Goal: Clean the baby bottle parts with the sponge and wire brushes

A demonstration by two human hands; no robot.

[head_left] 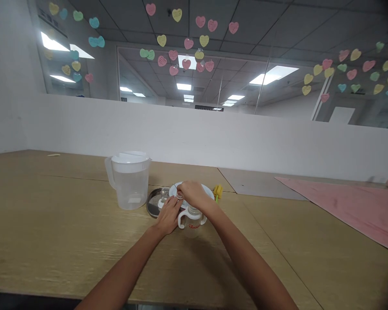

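My right hand (192, 193) pinches a small clear round piece (179, 195) above a white plate (202, 188). My left hand (168, 215) comes in from the lower left, its fingertips at that same piece, though I cannot tell if they grip it. Just below my hands stands a two-handled baby cup (191, 221) with red lettering, its top partly hidden. Left of them lie a dark round metal lid (153, 202) and a small glass bottle (164, 194). Farther left stands a plastic measuring jug (129, 187) with a white lid. A yellow bottle brush (217, 192) lies beyond the plate.
All this stands on a light wooden table (67, 224) against a white partition (181, 133). A pink sheet (349, 206) lies at the right, and a grey panel (258, 183) lies at the back. Heart-shaped paper notes hang on glass beyond the partition.
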